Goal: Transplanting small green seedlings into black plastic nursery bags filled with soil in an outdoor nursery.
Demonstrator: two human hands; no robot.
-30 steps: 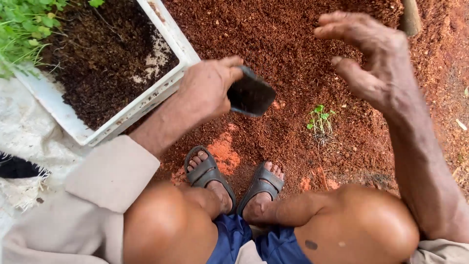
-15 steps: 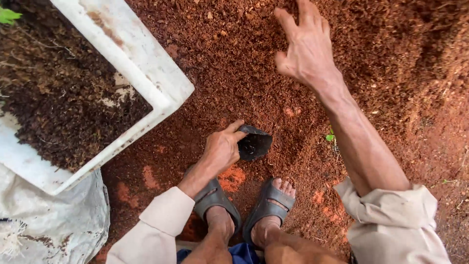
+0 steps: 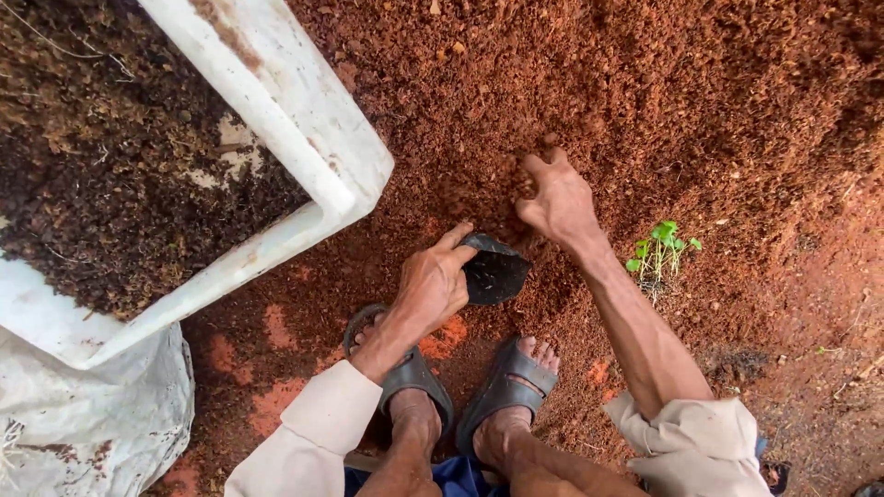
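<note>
My left hand (image 3: 433, 285) grips a small black plastic nursery bag (image 3: 494, 271), held open just above the ground in front of my sandalled feet (image 3: 460, 387). My right hand (image 3: 552, 198) is dug into the heap of reddish-brown coir soil (image 3: 663, 101), fingers curled and clawing a handful of the loose material toward the bag. The two hands are a short distance apart, the bag's mouth facing the right hand.
A white foam box (image 3: 304, 138) filled with dark compost sits at the upper left, on a white sack (image 3: 83, 423). A small green seedling (image 3: 661, 247) grows from the ground right of my right forearm. Bare orange earth shows near my feet.
My right hand came down from raised and spread open onto the soil heap and curled into it. The left hand lowered the bag toward the ground. The view shifted closer.
</note>
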